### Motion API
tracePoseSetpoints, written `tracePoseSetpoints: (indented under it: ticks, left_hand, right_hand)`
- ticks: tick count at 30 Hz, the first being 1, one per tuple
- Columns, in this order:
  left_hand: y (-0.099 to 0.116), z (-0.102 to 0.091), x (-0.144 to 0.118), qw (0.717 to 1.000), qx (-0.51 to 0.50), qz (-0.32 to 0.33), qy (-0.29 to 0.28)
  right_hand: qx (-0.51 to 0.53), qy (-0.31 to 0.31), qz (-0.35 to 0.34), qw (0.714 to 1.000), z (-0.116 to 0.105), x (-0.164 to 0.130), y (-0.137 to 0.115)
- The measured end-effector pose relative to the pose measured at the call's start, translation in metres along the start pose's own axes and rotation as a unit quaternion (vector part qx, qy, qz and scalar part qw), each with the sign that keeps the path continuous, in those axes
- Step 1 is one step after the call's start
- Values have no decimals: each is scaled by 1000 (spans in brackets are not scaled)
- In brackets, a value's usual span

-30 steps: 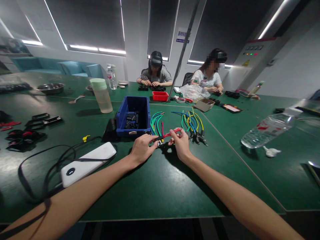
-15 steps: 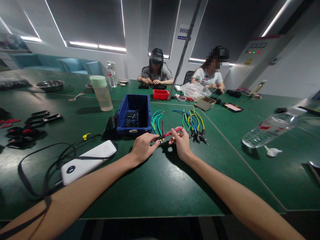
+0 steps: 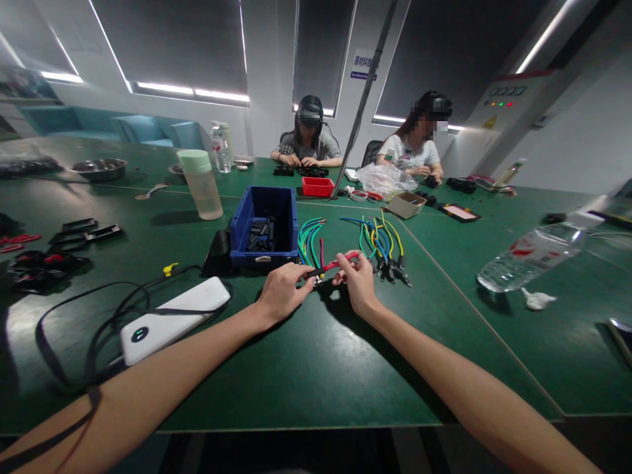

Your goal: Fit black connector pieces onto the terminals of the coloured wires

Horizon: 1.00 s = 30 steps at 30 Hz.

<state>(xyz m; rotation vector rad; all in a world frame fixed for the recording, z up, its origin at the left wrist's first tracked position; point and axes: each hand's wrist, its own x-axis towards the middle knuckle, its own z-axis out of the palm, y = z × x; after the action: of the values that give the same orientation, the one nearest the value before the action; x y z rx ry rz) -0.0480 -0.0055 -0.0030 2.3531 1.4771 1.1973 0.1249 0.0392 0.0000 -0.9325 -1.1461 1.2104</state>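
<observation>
Between my two hands runs a short red wire (image 3: 332, 265) with a black sleeve (image 3: 315, 272) at its left end. My left hand (image 3: 285, 293) is closed in a pinch on the black sleeve. The fingers of my right hand (image 3: 359, 282) pinch the red wire near its other end. Just beyond my left fingertips lies a bunch of green, blue and red wires (image 3: 310, 238). To the right of my right hand is a second bunch of blue, green and yellow wires (image 3: 382, 240), with black sleeves and metal lugs at the near ends. A blue bin (image 3: 239, 234) holds several black sleeves (image 3: 261, 234).
A white power bank (image 3: 175, 320) with black cables lies by my left forearm. Beyond it stands a green-capped bottle (image 3: 201, 187). A water bottle (image 3: 536, 257) lies at the right. Two people sit across the table, near a red tray (image 3: 318, 187) and a plastic bag (image 3: 385, 179).
Hardly anything differs: both hands keep their hold on the sleeved red wire in the same place.
</observation>
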Motion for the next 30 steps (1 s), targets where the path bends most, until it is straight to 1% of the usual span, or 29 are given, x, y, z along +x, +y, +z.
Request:
tracePoseSetpoints:
  ticks: [16, 21, 30]
  left_hand:
    - [1, -1, 0, 1000, -1, 8, -10]
    - [2, -2, 0, 1000, -1, 5, -21]
    - [1, -1, -1, 1000, -2, 7, -20]
  right_hand:
    - [-4, 2, 1, 1000, 0, -1, 1]
    - [-6, 2, -3, 1000, -1, -1, 1]
    - [-7, 4, -4, 1000, -1, 0, 2]
